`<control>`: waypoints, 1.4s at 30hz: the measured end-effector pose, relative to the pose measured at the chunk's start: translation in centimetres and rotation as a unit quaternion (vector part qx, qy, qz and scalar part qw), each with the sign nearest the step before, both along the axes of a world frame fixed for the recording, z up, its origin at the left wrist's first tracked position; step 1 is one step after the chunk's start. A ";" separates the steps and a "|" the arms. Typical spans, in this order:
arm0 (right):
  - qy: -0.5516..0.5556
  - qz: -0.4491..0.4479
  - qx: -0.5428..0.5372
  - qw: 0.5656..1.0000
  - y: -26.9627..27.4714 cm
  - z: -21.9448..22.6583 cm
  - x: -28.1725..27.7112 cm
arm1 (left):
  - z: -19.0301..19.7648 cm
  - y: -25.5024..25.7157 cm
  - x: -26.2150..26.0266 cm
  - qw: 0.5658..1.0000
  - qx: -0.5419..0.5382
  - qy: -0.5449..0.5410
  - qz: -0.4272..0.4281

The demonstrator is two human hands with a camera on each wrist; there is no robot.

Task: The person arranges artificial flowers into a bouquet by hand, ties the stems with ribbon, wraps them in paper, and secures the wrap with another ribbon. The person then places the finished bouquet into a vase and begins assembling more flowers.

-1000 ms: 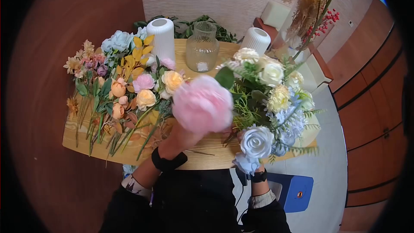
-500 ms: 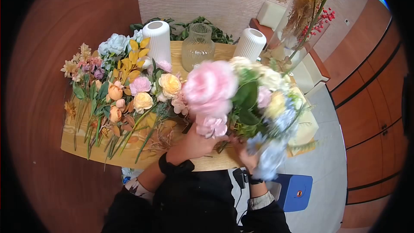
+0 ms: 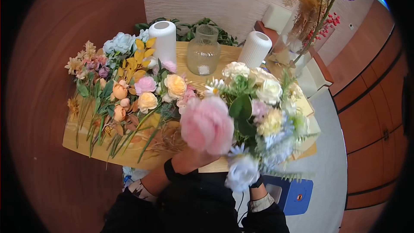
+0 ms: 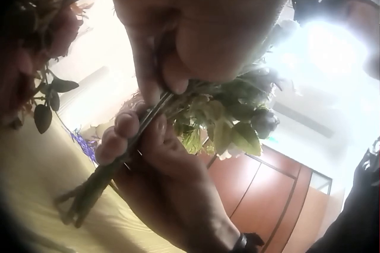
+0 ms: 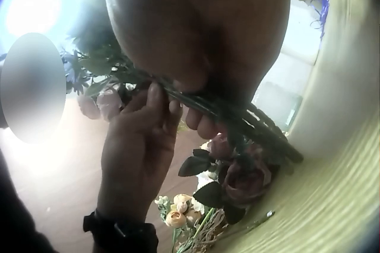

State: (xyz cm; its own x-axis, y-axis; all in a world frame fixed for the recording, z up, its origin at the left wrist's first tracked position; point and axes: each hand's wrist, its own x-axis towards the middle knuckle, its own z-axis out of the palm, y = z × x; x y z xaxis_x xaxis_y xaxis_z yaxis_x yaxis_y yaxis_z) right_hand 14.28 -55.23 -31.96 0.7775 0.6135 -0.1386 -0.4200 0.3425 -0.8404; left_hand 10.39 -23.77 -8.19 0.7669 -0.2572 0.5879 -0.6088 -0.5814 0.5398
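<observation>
My left hand [image 3: 195, 160] is at the front edge of the table, its fingers pinching the stem of a large, slightly blurred pink rose [image 3: 207, 125] that faces up. Beside it leans a mixed bouquet [image 3: 269, 91] of white, cream, yellow and pale blue blooms with green leaves and fern. Under those blooms, hidden in the head view, my right hand [image 4: 184, 176] grips the gathered green stems [image 5: 285, 146] with curled fingers. Both hands meet at the stems, left fingertips right against the bundle. A pale blue rose [image 3: 242, 173] hangs low over the right wrist.
Loose flowers [image 3: 147, 102] in peach, pink and orange cover the left side of the wooden table [image 3: 183, 59]. At the back stand a clear glass vase [image 3: 203, 54] and two white ribbed vases, one left [image 3: 164, 43], one right [image 3: 255, 49]. A blue box [image 3: 297, 196] is below, right.
The pink rose rose slightly to the right, then came down toward me with my left hand. The bouquet has turned in my right hand, and its blue rose hangs lower and farther left.
</observation>
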 end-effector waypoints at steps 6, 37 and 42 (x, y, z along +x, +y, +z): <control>-0.064 -0.069 0.025 0.995 7.8 10.7 -1.5 | -2.6 -1.5 0.9 0.992 -0.125 0.022 -0.019; -0.161 -0.145 -0.225 0.950 -3.6 -10.0 5.0 | 0.2 -3.8 -0.1 0.975 -0.141 -0.120 0.120; -0.173 -0.189 -0.168 0.952 -3.5 -12.3 7.8 | 0.0 -4.2 0.5 0.969 -0.109 -0.171 0.139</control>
State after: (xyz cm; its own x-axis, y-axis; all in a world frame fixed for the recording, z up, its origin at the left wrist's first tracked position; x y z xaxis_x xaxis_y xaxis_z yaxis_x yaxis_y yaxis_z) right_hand 22.06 -58.76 -44.28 0.9686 0.2469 0.0282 0.0029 0.1025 -0.9947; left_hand 10.86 -27.96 -8.15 0.5402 0.0900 0.8367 -0.6100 -0.6431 0.4630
